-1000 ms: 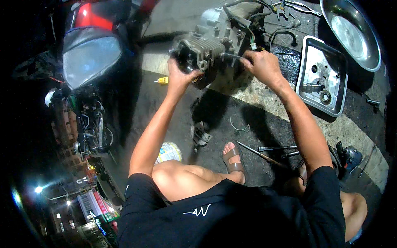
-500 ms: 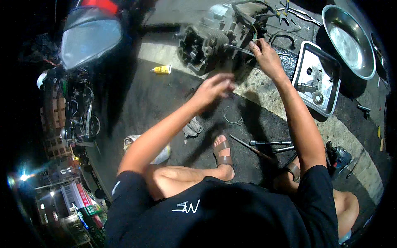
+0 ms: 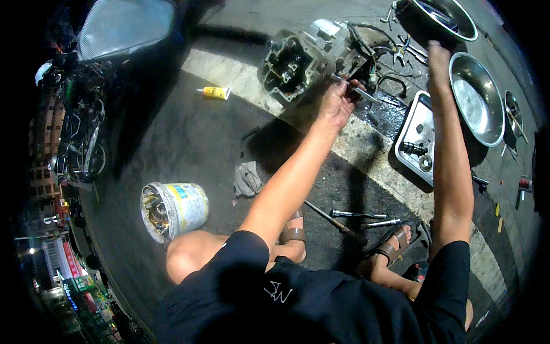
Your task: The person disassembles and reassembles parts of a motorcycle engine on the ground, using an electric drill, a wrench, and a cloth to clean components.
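Note:
My left hand (image 3: 336, 108) has its fingers wrapped around a thin metal rod (image 3: 368, 96) at the right side of a dirty engine (image 3: 309, 57), whose open head shows a dark cavity. My right hand (image 3: 439, 63) is raised at the upper right, between a pair of pliers (image 3: 401, 54) and a large round steel basin (image 3: 476, 100); its fingers are blurred and hard to make out. Below it, partly behind my forearm, lies a rectangular steel tray (image 3: 412, 166) with dark metal parts and a gear in it.
Another basin (image 3: 464, 28) stands at the top right. A yellow tube (image 3: 216, 93), grey rag (image 3: 247, 179), bucket of parts (image 3: 189, 212) and several long tools (image 3: 358, 214) lie on the pavement. A parked motorcycle (image 3: 83, 143) is at the left. My sandalled feet are below.
My left hand left the engine's left side, swung right and took hold of the rod. My right hand let go near the wiring and moved up and right. The view has shifted, showing more bucket.

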Available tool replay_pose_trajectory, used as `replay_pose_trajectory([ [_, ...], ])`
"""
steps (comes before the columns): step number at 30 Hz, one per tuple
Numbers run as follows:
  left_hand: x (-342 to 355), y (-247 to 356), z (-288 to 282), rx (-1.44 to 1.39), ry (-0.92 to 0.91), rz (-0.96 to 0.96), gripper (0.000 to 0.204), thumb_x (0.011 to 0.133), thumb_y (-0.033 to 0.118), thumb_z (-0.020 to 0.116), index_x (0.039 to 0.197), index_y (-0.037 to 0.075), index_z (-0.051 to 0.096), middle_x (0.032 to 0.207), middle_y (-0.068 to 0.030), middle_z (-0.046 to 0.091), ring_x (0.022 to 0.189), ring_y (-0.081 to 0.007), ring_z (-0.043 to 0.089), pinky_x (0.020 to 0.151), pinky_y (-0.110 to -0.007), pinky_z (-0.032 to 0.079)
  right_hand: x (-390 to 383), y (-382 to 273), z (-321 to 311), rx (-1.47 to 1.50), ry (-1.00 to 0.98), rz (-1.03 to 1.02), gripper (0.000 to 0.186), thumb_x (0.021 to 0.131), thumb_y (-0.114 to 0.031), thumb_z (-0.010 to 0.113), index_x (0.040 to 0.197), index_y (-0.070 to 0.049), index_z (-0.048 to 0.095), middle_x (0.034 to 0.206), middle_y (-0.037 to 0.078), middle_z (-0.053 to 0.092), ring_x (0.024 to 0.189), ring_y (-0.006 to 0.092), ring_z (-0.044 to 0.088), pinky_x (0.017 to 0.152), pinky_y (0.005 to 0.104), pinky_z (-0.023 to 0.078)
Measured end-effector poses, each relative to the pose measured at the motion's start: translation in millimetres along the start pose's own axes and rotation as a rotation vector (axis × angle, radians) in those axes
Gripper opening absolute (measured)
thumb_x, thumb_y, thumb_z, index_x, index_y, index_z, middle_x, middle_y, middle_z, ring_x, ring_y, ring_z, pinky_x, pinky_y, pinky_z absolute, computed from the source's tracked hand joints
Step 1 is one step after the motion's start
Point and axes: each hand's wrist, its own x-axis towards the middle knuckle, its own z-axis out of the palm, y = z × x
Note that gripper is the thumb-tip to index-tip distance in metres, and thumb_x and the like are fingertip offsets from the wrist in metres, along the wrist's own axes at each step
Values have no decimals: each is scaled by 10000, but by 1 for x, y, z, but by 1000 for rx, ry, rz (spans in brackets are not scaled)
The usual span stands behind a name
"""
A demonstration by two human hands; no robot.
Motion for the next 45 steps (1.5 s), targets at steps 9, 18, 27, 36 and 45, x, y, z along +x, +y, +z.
replay_pose_trajectory([
  [9, -7, 9, 14, -78, 173, -12, 183, 996, 214, 480, 1102, 112, 589, 941, -69, 614, 902, -251, 609, 888, -460, 494, -23, 25, 0, -160, 177, 15, 478, 952, -411, 472, 1113, 34, 536, 1003, 205, 566, 1001, 323, 542, 860, 456, 415],
  [18, 1, 12, 11, 8, 171, -21, 215, 978, 231, 525, 1122, 95, 611, 847, -48, 603, 855, -242, 591, 885, -452, 505, 10, 161, 17, -1161, -146, -351, 324, 957, -245, 393, 907, -11, 611, 930, 233, 639, 914, 379, 617, 806, 509, 461],
  [27, -14, 26, -11, 157, 237, 7, 271, 1008, 193, 457, 1227, 76, 565, 989, -86, 614, 942, -235, 592, 923, -416, 493, -115, 12, 58, 57, 102, -94, 380, 973, -310, 430, 876, -17, 651, 800, 215, 657, 782, 371, 653, 677, 451, 491],
  [36, -61, 125, 9, 1660, -347, -488, 356, 982, 304, 526, 1138, 8, 645, 1001, -73, 681, 969, -120, 587, 894, -305, 450, -130, 14, 90, 30, -1084, 112, 496, 953, -405, 532, 970, 76, 652, 822, 139, 663, 759, 184, 578, 725, 371, 474],
  [45, -46, 277, -29, 1334, 329, 97, 522, 977, 416, 514, 1372, 81, 446, 1302, -118, 517, 1239, -203, 473, 1001, -347, 383, -143, 8, 104, 134, -865, 80, 395, 962, -341, 516, 926, 34, 635, 655, 42, 536, 593, 139, 497, 561, 326, 403],
])
